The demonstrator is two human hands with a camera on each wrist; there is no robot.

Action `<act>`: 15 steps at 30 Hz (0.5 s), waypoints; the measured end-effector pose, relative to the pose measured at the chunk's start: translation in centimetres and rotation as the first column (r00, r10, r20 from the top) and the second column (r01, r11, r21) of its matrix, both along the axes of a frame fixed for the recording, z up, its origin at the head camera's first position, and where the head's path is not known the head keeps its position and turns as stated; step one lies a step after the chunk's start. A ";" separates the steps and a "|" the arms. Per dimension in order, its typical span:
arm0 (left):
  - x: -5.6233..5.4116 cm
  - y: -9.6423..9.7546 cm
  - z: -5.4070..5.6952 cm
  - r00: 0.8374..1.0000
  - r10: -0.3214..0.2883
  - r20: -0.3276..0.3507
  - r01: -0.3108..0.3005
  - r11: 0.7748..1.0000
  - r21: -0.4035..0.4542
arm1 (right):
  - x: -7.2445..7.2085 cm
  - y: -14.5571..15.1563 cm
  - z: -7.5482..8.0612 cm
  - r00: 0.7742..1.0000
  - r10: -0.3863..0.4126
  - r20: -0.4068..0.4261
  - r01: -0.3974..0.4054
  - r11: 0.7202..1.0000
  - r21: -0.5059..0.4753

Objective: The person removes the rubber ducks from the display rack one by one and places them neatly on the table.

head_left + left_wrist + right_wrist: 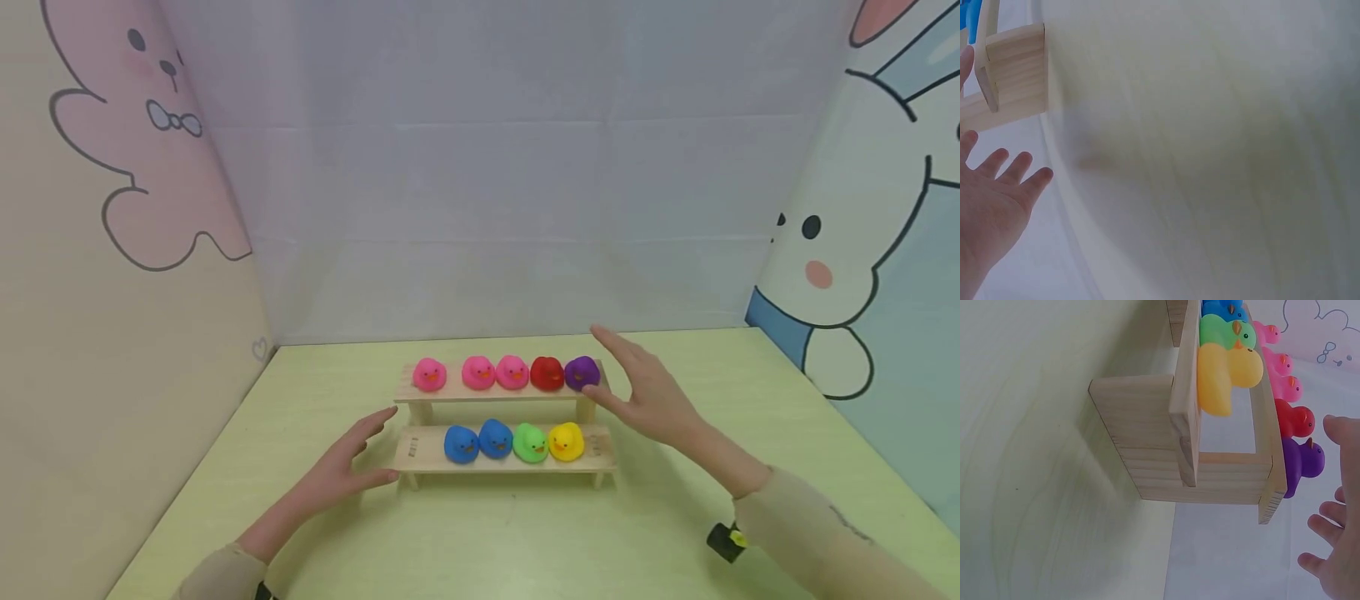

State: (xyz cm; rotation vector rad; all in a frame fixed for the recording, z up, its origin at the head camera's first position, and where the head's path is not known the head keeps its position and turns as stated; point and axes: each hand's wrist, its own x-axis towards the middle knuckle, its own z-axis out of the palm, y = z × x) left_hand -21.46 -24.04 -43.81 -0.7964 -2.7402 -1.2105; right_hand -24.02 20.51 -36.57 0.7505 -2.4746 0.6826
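Observation:
A two-tier wooden stand (pixel 487 467) holds a row of rubber ducks on each tier. Along the upper tier sit three pink ducks (pixel 478 372), a red duck (pixel 547 374) and a purple duck (pixel 582 373). Lower down are two blue ducks (pixel 461 445), a green duck (pixel 531 443) and a yellow duck (pixel 566 442). My left hand (pixel 341 471) is spread beside the stand's left end, holding nothing. On the other side, my right hand (pixel 656 400) holds nothing, its thumb close to the purple duck; whether they touch I cannot tell.
The stand is on a light wood-grain table (pixel 510 542). A pale cloth backdrop (pixel 487 183) hangs behind it. Side panels carry a pink cartoon animal (pixel 127 167) at left and a white cartoon rabbit (pixel 840 242) at right.

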 end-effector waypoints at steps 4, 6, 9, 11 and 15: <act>-0.1 0.2 -0.4 0.997 -0.017 0.070 0.013 0.998 0.056 | -0.1 -0.4 -0.2 0.999 0.018 -0.036 -0.019 1.000 -0.017; -0.2 0.3 -0.7 0.993 -0.033 0.111 0.022 0.994 0.104 | -0.1 -0.5 -0.4 0.998 0.028 -0.058 -0.029 0.999 -0.023; -0.4 0.3 -1.0 0.981 -0.046 0.186 0.011 0.983 0.182 | -0.2 -0.7 -0.6 0.996 0.034 -0.078 -0.037 0.999 -0.036; -0.3 0.4 -1.0 0.970 -0.048 0.240 -0.006 0.975 0.222 | -0.2 -0.9 -0.7 0.996 0.037 -0.083 -0.040 0.998 -0.044; 0.0 0.6 -0.9 0.946 -0.045 0.320 -0.044 0.963 0.266 | -0.3 -1.1 -1.0 0.995 0.040 -0.088 -0.046 0.997 -0.065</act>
